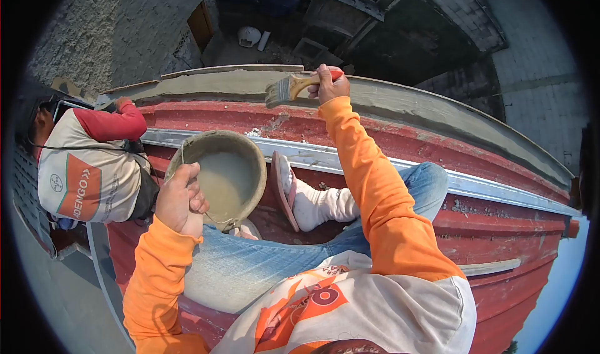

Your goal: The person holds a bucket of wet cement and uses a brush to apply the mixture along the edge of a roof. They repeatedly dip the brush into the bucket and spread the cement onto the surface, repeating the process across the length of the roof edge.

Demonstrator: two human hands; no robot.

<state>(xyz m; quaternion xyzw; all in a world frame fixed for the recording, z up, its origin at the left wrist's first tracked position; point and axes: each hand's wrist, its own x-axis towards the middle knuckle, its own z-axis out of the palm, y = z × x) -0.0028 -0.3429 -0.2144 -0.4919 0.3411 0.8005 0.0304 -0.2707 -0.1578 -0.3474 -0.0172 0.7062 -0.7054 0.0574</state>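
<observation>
Right hand [331,86] | closed round paintbrush [301,84], bristles [275,94] leftward (greyish) | left hand [180,201] | holding bucket [255,166] by wire [183,151]

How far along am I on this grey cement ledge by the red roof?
The grey cement ledge already looks mostly covered and smooth. Your right hand holds a wooden-handled brush near it; your left hand holds a round bucket of murky grey liquid. Probably remaining: more brushing, and the left end, where a red-sleeved co-worker reaches.
</observation>
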